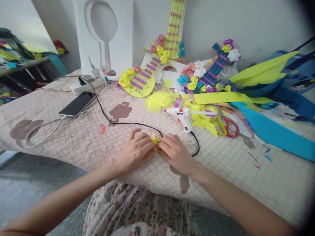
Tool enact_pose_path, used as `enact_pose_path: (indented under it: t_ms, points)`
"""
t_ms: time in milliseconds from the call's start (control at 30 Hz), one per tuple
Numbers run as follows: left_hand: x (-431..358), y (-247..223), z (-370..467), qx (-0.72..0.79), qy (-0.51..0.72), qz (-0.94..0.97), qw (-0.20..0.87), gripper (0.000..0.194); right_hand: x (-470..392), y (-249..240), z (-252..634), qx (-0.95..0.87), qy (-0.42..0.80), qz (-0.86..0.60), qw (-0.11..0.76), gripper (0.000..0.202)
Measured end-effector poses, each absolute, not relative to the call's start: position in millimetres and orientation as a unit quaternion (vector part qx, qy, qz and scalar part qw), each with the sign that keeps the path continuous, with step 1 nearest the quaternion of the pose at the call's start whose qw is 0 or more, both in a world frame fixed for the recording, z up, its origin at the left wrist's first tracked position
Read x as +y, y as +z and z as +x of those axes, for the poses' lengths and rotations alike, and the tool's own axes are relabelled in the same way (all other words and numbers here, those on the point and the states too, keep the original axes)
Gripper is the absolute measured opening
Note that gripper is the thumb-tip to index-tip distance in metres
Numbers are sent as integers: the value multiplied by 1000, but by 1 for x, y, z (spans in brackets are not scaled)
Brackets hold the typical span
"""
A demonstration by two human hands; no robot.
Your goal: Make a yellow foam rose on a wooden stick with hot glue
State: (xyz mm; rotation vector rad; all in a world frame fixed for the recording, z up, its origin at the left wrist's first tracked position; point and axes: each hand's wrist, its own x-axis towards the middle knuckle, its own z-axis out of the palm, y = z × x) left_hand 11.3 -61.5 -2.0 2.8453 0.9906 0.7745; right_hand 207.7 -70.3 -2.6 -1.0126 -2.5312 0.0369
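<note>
Between my two hands is a small piece of yellow crepe paper [155, 140], its pointed ends sticking up and down past the fingertips. My left hand [137, 147] pinches it from the left, the index finger curled up. From the right, the fingers of my right hand [176, 153] close on the same piece. A thin pale stick [189, 143] pokes out beyond my right hand. Just behind lies a white glue gun [183, 114], its black cord looping round toward my right hand. My fingers hide most of the yellow piece.
Scissors [225, 126] with yellow and red handles lie right of the glue gun among yellow paper scraps [159, 100]. Blue crepe paper [275, 127] spreads to the right. Decorated paper guitars [142, 80] lean at the back. A phone [77, 104] and power strip [87, 86] sit left.
</note>
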Motion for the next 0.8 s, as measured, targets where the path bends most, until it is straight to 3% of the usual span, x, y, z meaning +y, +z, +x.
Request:
enact_pose_path:
  t_ms: [267,567,800]
  points:
    - [-69,3,15,322,241,915,-33,20,-71,-8,209,-913,5,-365,181,16]
    - [-70,0,14,345,214,914,-15,24,-70,-5,210,-903,40,-368,217,14]
    - [-73,-1,14,356,244,902,-14,15,-70,-9,211,-908,23,-368,200,17]
